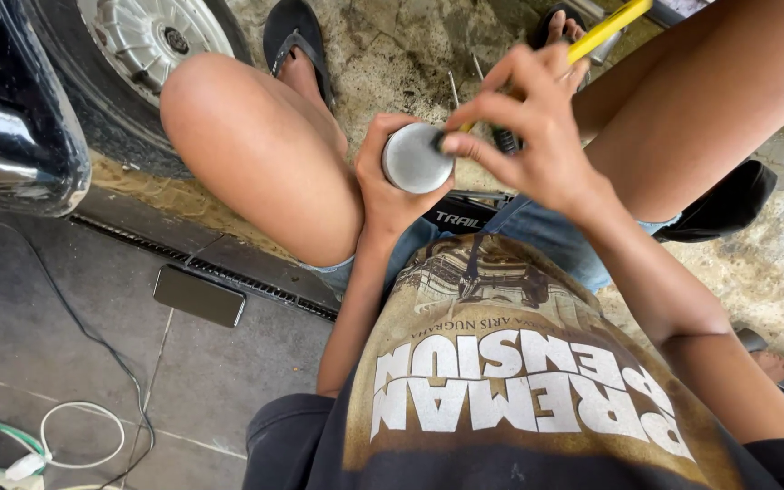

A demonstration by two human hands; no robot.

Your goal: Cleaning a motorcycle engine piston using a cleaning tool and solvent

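Grey floor tiles [220,381] fill the lower left of our view, giving way beyond a long drain grate [229,272] to rough, stained concrete [392,54]. Nearest to us is our own printed shirt [510,381], which hides our lap and whatever we sit on. A dark phone [199,296] lies flat on the tiles just beside the grate, and white and green cables [47,445] curl at the bottom left corner, cut off by the frame.

Between our bare knees, our left hand [390,186] wraps closed around a grey metal cylinder [415,159], of which we see only the round end face; its body is buried in the fist. Our right hand [537,136] comes over from the right, its thumb tip touching the rim of that face, its fingers curled shut around a yellow-handled tool [605,32]. The tool's working end is hidden behind the fingers and the cylinder (we cannot tell what kind of tip it has), and its handle runs up and out of the top of the frame. So the cylinder sits directly below and left of the right hand, touching it.

Under the hands a black object [465,216] shows only in part, and we cannot make out what it is. Farther out, our feet rest in dark sandals [294,36] on the concrete. At the far left stand a tyre with a pale ribbed wheel [151,32] and glossy black bodywork [11,127], both cropped.
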